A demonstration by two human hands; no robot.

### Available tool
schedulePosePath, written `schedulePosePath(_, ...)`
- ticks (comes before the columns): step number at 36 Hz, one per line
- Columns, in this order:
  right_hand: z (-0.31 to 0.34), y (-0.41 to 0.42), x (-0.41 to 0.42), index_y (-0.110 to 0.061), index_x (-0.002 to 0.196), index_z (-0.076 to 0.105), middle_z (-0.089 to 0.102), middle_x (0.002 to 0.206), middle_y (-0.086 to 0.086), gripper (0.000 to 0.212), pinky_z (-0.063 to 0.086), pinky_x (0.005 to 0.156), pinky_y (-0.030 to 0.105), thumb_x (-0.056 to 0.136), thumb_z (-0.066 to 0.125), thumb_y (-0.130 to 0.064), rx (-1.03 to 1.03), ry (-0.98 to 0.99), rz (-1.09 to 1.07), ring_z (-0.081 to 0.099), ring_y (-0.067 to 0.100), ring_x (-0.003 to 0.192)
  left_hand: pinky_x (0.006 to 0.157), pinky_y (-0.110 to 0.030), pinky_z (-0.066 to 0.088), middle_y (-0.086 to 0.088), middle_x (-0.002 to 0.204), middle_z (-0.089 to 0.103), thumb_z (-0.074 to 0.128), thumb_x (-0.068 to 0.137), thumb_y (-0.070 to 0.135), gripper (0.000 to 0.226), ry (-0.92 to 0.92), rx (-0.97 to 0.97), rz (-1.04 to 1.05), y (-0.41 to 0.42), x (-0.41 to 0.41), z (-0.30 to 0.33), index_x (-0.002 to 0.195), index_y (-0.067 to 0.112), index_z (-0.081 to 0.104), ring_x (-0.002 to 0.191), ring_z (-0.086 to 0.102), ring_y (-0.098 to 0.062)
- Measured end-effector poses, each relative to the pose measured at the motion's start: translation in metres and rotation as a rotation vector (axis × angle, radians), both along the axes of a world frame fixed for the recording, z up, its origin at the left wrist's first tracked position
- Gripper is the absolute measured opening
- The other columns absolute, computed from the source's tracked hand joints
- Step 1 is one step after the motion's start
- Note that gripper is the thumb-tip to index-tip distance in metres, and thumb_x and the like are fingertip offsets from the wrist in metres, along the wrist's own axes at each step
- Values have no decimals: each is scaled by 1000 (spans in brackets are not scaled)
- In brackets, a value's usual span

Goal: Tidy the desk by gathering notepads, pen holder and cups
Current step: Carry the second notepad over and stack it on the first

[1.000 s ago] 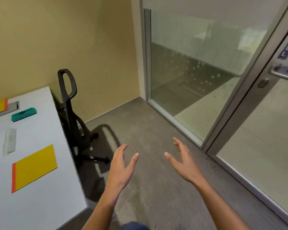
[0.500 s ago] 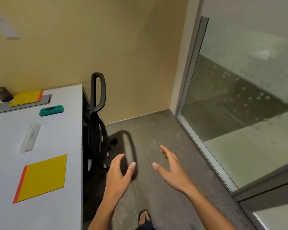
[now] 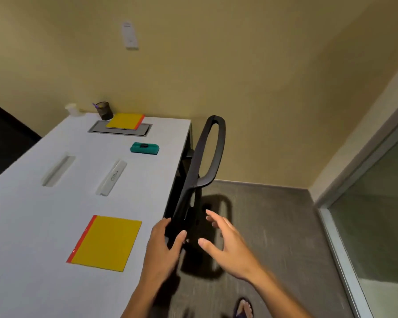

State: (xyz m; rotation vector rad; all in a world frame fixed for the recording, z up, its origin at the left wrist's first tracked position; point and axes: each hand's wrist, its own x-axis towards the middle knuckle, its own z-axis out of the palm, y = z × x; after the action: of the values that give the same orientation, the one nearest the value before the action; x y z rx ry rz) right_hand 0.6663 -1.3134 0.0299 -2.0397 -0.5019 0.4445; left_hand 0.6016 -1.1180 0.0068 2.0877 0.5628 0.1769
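Near yellow notepad (image 3: 106, 243): flat, square, matte cover with a red-orange binding strip along its left edge; lies on the white table (image 3: 32, 260) just left of the left hand (image 3: 162, 251), apart from it. Far yellow notepad (image 3: 125, 121): same make, red strip on its right edge, resting on a grey recessed panel (image 3: 120, 129) at the back of the table, well apart from both hands. Pen holder (image 3: 104, 110): dark mesh cylinder, upright, touching or just beside the far notepad's back corner, a purple item standing in it. Cup (image 3: 71, 109): pale, translucent, blurred, left of the pen holder near the wall.

Left hand: grip wide, fingers relaxed and spread, holding nothing, over the table's right edge in front of the chair. Right hand (image 3: 225, 246): grip wide, fingers spread, empty, over the floor beside the chair.

Other items on the table: a teal rectangular block with a black inset (image 3: 144, 148); a clear plastic strip (image 3: 112, 177) lying lengthways; a shallow slot (image 3: 58, 171) in the tabletop. Black office chair (image 3: 200, 171), smooth moulded loop back, stands against the table's right side. Grey carpet floor (image 3: 274, 226); beige wall (image 3: 239, 65) with a small white device (image 3: 129, 35); glass partition (image 3: 377, 214) at right.
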Motion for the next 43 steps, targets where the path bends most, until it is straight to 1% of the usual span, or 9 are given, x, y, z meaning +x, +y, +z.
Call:
schedulePosePath(2, 0, 17, 17, -53, 152, 20, 34, 148, -34, 77, 35, 97, 6, 85, 55, -70, -7, -18, 95, 33, -17, 134, 102, -19, 33, 6, 151, 43, 61, 90, 52, 62, -12, 7, 72, 9, 5, 2, 144, 28, 43, 132, 40, -4)
schedulePosePath(4, 0, 33, 34, -55, 151, 18, 32, 148, -35, 75, 37, 90, -1, 87, 55, -69, -13, -40, 187, 32, -19, 133, 106, -24, 33, 5, 151, 43, 59, 88, 55, 66, -12, 29, 138, 17, 9, 4, 144, 26, 43, 138, 39, -10)
schedulePosePath(7, 3, 52, 57, -55, 151, 17, 31, 151, -33, 76, 36, 109, 16, 86, 54, -71, -13, -59, 282, 33, -13, 136, 107, -27, 34, 4, 150, 44, 59, 86, 55, 67, -9, 53, 237, 26, 15, 6, 144, 23, 44, 139, 40, -15)
schedulePosePath(12, 5, 79, 93, -61, 147, 15, 32, 148, -36, 74, 35, 113, 25, 86, 54, -71, -1, -74, 415, 33, -12, 136, 105, -24, 33, 4, 147, 46, 63, 90, 48, 60, -10, 66, 408, 31, 22, 8, 142, 23, 46, 136, 42, -12)
schedulePosePath(18, 3, 110, 125, -54, 151, 19, 37, 147, -30, 74, 32, 100, 14, 88, 56, -67, 13, -49, 569, 36, -23, 122, 102, -23, 33, 7, 149, 43, 61, 89, 51, 63, 6, 55, 581, 28, 24, 7, 144, 25, 44, 137, 41, -11)
schedulePosePath(23, -5, 140, 129, -48, 152, 25, 40, 146, -24, 71, 36, 99, 18, 91, 59, -59, 30, 16, 663, 45, -5, 127, 100, -24, 35, 6, 151, 42, 54, 83, 61, 73, 29, 49, 698, 31, 18, 5, 145, 26, 42, 137, 42, -15)
schedulePosePath(32, -31, 212, 129, -40, 153, 28, 44, 146, -13, 71, 42, 99, 27, 93, 64, -51, -53, 175, 737, 50, 9, 125, 103, -33, 39, 1, 151, 43, 61, 92, 49, 62, 96, 24, 856, 87, 5, -11, 145, 22, 43, 136, 44, -21)
schedulePosePath(40, -54, 280, 132, -32, 155, 29, 43, 151, -3, 71, 43, 98, 30, 94, 64, -47, -185, 272, 731, 50, 20, 131, 105, -50, 46, -8, 152, 41, 63, 94, 42, 62, 148, -158, 957, 156, -1, -49, 146, 18, 41, 134, 48, -32)
schedulePosePath(43, -62, 307, 136, -31, 155, 28, 42, 152, 0, 71, 44, 103, 34, 95, 64, -46, -242, 269, 748, 47, 21, 134, 104, -49, 47, -12, 152, 40, 64, 94, 40, 65, 170, -231, 990, 179, -1, -64, 148, 15, 38, 133, 48, -34)
